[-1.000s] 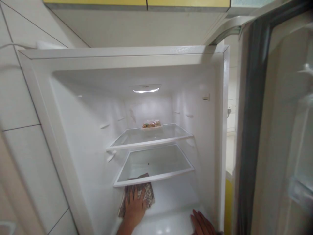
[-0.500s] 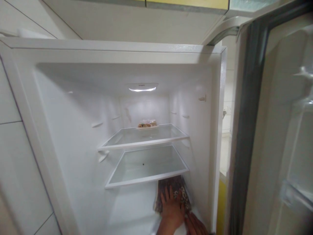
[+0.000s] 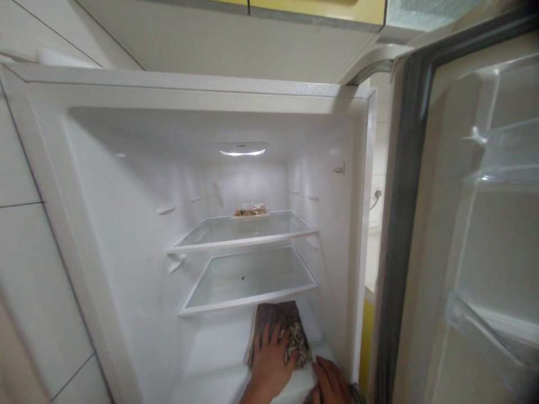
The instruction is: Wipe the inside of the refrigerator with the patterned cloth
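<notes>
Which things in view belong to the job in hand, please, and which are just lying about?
In use: patterned cloth, under the left hand; white surface beneath the cloth.
Lying about: packet on the upper shelf; dark speck on the lower shelf.

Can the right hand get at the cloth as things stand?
Likely yes: the right hand is close beside the cloth, nothing visible between. The left hand covers only part, leaving the right edge free.
</notes>
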Available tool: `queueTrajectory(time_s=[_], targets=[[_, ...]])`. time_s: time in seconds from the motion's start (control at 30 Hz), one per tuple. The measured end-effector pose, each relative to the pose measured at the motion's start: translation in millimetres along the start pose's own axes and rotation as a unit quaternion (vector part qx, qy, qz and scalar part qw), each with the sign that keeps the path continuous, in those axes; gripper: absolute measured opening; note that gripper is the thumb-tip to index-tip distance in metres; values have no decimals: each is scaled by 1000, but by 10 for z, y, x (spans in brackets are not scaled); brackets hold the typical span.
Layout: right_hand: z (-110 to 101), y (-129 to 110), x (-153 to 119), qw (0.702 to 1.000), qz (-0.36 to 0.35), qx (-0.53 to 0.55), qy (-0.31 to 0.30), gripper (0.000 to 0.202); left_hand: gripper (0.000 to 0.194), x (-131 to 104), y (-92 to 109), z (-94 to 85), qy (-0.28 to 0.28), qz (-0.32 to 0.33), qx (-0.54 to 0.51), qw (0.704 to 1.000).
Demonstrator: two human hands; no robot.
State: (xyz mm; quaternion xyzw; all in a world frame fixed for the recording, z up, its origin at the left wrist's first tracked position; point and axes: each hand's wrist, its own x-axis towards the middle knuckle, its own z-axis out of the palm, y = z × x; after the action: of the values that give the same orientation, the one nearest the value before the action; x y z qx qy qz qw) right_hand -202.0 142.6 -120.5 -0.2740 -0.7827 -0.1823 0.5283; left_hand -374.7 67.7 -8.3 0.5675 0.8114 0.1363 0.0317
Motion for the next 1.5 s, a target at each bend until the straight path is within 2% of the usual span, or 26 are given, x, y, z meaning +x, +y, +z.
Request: queueTrajectory(time_s=[0.1, 0.2, 0.3, 0.4, 0.47, 0.53, 0.63, 0.73, 0.8, 0.87, 0.97, 1.03, 1.1, 1.17, 1.2, 1.27, 1.33, 1.37, 1.4, 1.5], targets=[[8, 84, -57, 999, -42, -5, -7, 37, 61, -227, -207, -195, -18, -40, 33, 999], [13, 112, -110, 997, -67, -4, -26, 36, 59, -487, -503, -422, -28, -77, 76, 994], [50, 97, -178, 997, -40, -4, -59, 36, 57, -741, -891, -569, -6, -110, 116, 987], [110, 74, -250, 996, -10, 16, -85, 37, 56, -929, -1238, -625, 23, -103, 132, 986], [142, 65, -282, 995, 3, 35, -96, 38, 58, -1002, -1353, -648, 21, -88, 125, 988], [155, 59, -295, 994, 14, 48, -98, 38, 65, -1043, -1353, -681, -8, -83, 115, 990], [136, 40, -288, 994, 30, 60, -91, 37, 91, -1077, -1212, -722, -77, -96, 117, 985], [94, 7, -267, 990, 59, 78, -100, 35, 109, -1078, -1059, -634, -112, -89, 110, 984], [68, -18, -248, 987, 76, 96, -108, 35, 107, -1049, -974, -459, -113, -59, 82, 988], [44, -41, -223, 982, 92, 120, -112, 36, 95, -996, -868, -219, -107, -20, 47, 993], [-4, -63, -173, 972, 135, 159, -107, 38, 77, -883, -597, 117, -95, 32, -16, 995], [-56, -68, -126, 965, 168, 173, -100, 38, 73, -789, -354, 235, -61, 31, -71, 995], [-127, -71, -68, 962, 188, 176, -95, 38, 68, -664, -106, 248, 10, -9, -144, 990], [-210, -81, -3, 960, 191, 178, -103, 40, 60, -487, 115, 191, 104, -63, -252, 960], [-252, -90, 27, 960, 191, 176, -108, 41, 56, -377, 215, 154, 148, -86, -322, 931], [-323, -111, 65, 962, 181, 165, -117, 44, 53, -131, 408, 99, 214, -110, -469, 850], [-363, -131, 55, 970, 149, 143, -128, 44, 56, 111, 607, 95, 242, -120, -565, 780], [-368, -139, 28, 974, 121, 131, -140, 45, 58, 213, 709, 113, 238, -117, -589, 764], [-362, -147, -11, 977, 91, 117, -153, 45, 62, 298, 808, 141, 218, -103, -595, 766], [-294, -183, -156, 984, -12, 67, -165, 49, 86, 436, 1031, 227, 96, -15, -563, 821]])
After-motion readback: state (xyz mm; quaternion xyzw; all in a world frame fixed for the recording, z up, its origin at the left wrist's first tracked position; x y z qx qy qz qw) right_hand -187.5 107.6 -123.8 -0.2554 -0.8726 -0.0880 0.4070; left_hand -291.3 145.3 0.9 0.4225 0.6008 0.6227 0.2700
